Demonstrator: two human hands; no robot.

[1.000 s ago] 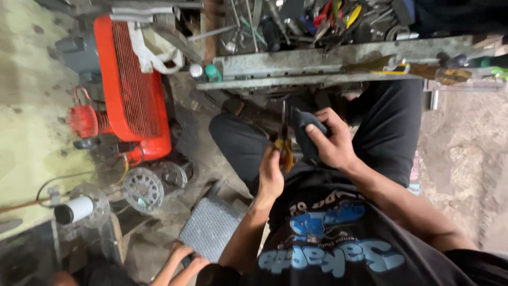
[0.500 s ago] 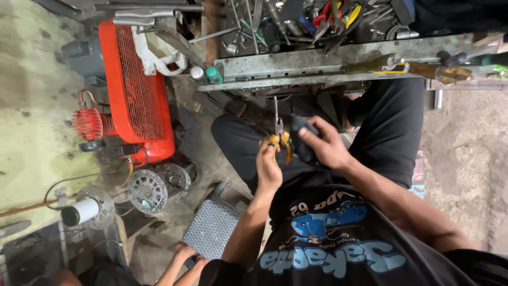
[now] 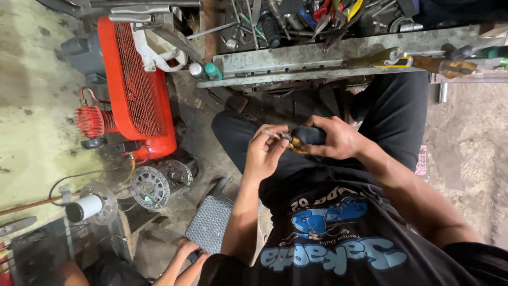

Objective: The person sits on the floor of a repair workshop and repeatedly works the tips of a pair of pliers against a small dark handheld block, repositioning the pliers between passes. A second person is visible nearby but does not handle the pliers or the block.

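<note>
you are holding a screwdriver (image 3: 302, 139) over your lap, just below the metal tool tray (image 3: 338, 55). your right hand (image 3: 338, 139) is wrapping tightly around its black and yellow handle, fingers closed full round it. your left hand (image 3: 263, 153) is pinching the thin metal shaft near its tip between thumb and fingertips, a narrow grip. the tool is lying roughly level between both hands, in front of your dark trousers. to your left a red air compressor (image 3: 135, 87) is standing on the dirty floor, with a brake disc (image 3: 150, 187) lying near it. another person's hands (image 3: 188, 249) are showing at the bottom edge, beside a grey textured pad (image 3: 209, 225).
</note>
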